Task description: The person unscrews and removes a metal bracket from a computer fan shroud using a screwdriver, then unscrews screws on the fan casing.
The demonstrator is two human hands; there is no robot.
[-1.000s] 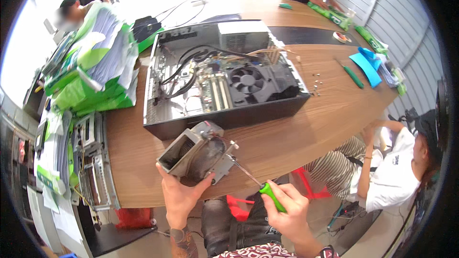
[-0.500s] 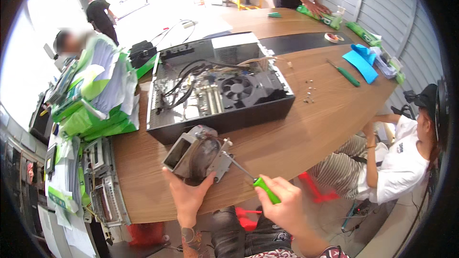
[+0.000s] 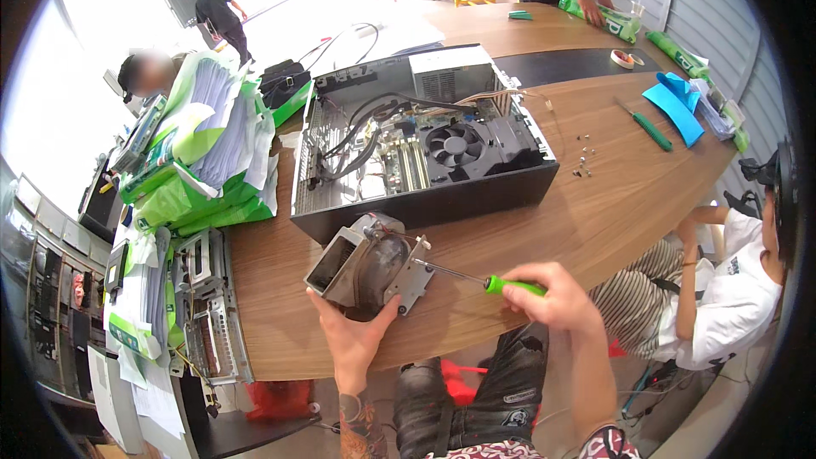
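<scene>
My left hand (image 3: 350, 336) grips the near side of a grey blower fan unit (image 3: 374, 268), thumb and fingers spread around its lower edge. The unit has a square duct mouth on its left and a metal bracket (image 3: 413, 287) on its right. In my right hand (image 3: 557, 297) is a screwdriver (image 3: 495, 284) with a bright green handle. Its shaft lies nearly level, pointing left, and the tip meets the bracket's upper part. Just behind the blower sits an opened black computer case (image 3: 425, 201), with a round fan (image 3: 453, 147) and cables inside.
Several small screws (image 3: 584, 163) lie right of the case, near a dark green screwdriver (image 3: 653, 131) and blue sheets (image 3: 676, 109). Stacked papers in green wrap (image 3: 204, 132) and metal frames (image 3: 208, 310) crowd the left. A seated person (image 3: 722, 289) is at right; another person's hands (image 3: 591, 8) work at the far end.
The screwdriver has swung from a steep slant to nearly level, as my right hand moved up and right. My left hand still holds the blower. The whole view has shifted slightly.
</scene>
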